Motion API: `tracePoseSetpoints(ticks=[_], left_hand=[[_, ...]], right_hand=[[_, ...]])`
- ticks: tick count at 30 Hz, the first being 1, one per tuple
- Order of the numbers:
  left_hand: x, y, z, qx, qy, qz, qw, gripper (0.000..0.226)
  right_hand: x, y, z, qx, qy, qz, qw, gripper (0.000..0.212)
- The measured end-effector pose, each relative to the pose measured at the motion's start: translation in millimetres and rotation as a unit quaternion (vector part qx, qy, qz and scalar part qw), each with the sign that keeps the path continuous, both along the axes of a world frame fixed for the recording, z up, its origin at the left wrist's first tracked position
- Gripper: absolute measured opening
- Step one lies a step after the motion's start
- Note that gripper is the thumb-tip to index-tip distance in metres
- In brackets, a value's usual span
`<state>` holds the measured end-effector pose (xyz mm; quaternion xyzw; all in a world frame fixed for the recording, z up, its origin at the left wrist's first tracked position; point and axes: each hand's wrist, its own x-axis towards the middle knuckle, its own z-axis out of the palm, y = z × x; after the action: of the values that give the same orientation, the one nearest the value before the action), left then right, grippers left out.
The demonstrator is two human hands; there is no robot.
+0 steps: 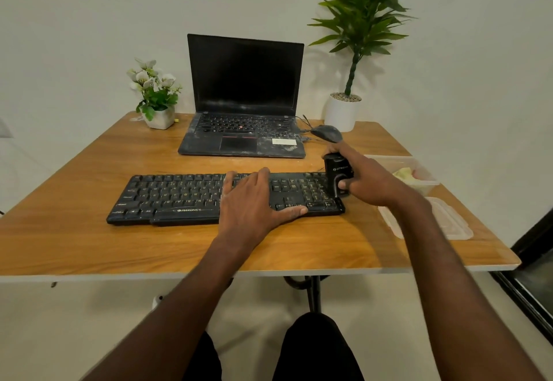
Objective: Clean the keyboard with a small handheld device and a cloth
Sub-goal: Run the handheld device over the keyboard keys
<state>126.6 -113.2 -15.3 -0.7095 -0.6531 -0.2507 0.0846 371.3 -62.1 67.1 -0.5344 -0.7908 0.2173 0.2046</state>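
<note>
Container (419, 175) contents blurred; hands hide keyboard (179, 198) mid keys.

Bare table (74, 240) lies left of the keyboard (179, 198); containers (419, 177) crowd its right.

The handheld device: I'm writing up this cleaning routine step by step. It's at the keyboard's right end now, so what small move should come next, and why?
Probably draw the handheld device slowly leftward along the key rows. The right hand grips it upright over the number pad at the right end of the keyboard, while the left hand lies flat on the keys, steadying it. The keys to the left remain to be covered.
</note>
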Motion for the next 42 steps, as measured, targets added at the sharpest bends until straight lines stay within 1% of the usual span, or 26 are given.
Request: tracePoseSetpoints(ticks=[2,3,6,9,12,15,17,19,21,24,26,28,29,30,33,34,36,39,42], left_hand=[[-0.3,-0.6,-0.5,-0.002,0.001,0.001,1.000,0.112],[0.2,-0.9,0.1,0.000,0.000,-0.001,1.000,0.112],[0.9,-1.3,0.9,0.004,0.002,-0.004,1.000,0.110],[0.4,-3.9,3.5,-0.007,-0.010,-0.016,1.000,0.106],[1.0,-9.4,9.5,-0.006,-0.040,-0.028,0.999,0.098],[-14.2,-17.6,13.9,0.023,-0.087,-0.021,0.996,0.075],[-35.8,-28.0,17.2,0.041,-0.107,-0.005,0.993,0.064],[-71.8,-39.4,21.5,0.055,-0.132,0.017,0.990,0.060],[-123.2,-47.2,23.0,0.046,-0.167,0.038,0.984,0.064],[-203.5,-55.6,25.6,-0.017,-0.205,0.040,0.978,0.087],[-242.4,-62.5,25.5,-0.077,-0.254,0.020,0.964,0.103],[-265.4,-65.4,22.6,-0.159,-0.303,-0.002,0.940,0.113],[-274.0,-63.6,17.8,-0.198,-0.314,-0.011,0.928,0.118],[-280.3,-60.3,11.9,-0.225,-0.307,-0.013,0.925,0.123],[-289.0,-49.1,2.8,-0.264,-0.220,-0.014,0.939,0.137],[-288.7,-48.3,3.9,-0.270,-0.204,-0.021,0.941,0.142],[-287.6,-49.8,8.2,-0.271,-0.191,-0.031,0.943,0.147],[-285.4,-48.9,12.8,-0.270,-0.180,-0.032,0.945,0.146],[-288.1,-44.3,8.3,-0.254,-0.180,-0.030,0.950,0.144]], right_hand=[[4.0,-1.7,9.9,0.017,-0.048,-0.019,0.999,0.075],[4.1,-2.8,13.8,0.044,-0.045,-0.036,0.997,0.075],[-2.4,-7.4,23.4,0.116,0.038,-0.057,0.991,0.073],[-15.8,-12.5,29.6,0.161,0.084,-0.050,0.982,0.074],[-33.9,-21.6,32.5,0.176,0.128,-0.025,0.976,0.077],[-53.1,-26.9,31.4,0.188,0.139,-0.004,0.972,0.071],[-64.2,-29.1,28.5,0.169,0.162,0.005,0.972,0.069],[-77.0,-33.5,24.6,0.142,0.191,0.019,0.971,0.070],[-91.9,-39.9,19.5,0.118,0.220,0.028,0.968,0.073],[-115.4,-47.3,7.0,0.049,0.284,0.032,0.957,0.075],[-131.2,-50.7,-2.5,-0.010,0.319,0.034,0.947,0.073],[-145.0,-54.4,-11.1,-0.032,0.319,0.039,0.947,0.072],[-152.2,-56.2,-14.2,-0.033,0.313,0.041,0.948,0.071],[-159.6,-57.2,-16.2,-0.029,0.306,0.042,0.951,0.072],[-183.5,-55.6,-13.2,-0.021,0.297,0.053,0.953,0.073],[-193.8,-54.0,-10.7,-0.023,0.295,0.058,0.954,0.073],[-219.7,-51.5,-5.4,-0.031,0.287,0.084,0.954,0.072],[-264.1,-47.2,-1.6,-0.037,0.263,0.134,0.955,0.073],[-306.7,-41.7,-1.4,-0.023,0.236,0.175,0.956,0.073]])
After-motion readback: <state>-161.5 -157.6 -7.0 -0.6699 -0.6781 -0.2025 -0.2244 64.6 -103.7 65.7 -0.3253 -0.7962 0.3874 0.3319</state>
